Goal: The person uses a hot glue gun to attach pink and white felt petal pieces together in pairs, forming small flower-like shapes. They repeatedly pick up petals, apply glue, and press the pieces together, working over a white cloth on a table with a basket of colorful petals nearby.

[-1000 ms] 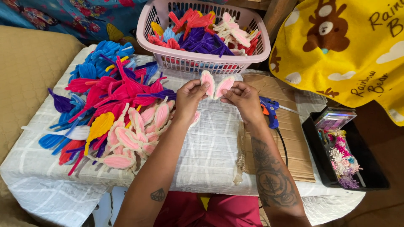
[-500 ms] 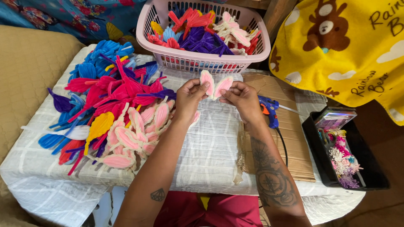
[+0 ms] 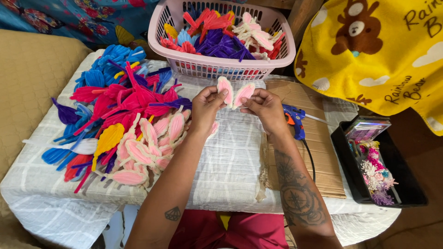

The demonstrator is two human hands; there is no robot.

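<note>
While I watch from above, my left hand and right hand each pinch one pink ear-shaped piece, just before the pink basket; light, soft, probably bendy, best held by its lower edges.

Both hands pinch pink petal shapes above the white cloth.

The two petal-shaped pieces pinched between the hands are pale pink with white fuzzy edges. The heap of petals mixes blue, magenta, purple, one yellow and pale pink (the same colours fill the pink lattice basket). The cloth is white with a faint grid, the glue gun blue with orange, the blanket yellow with brown bears and white clouds.
</note>
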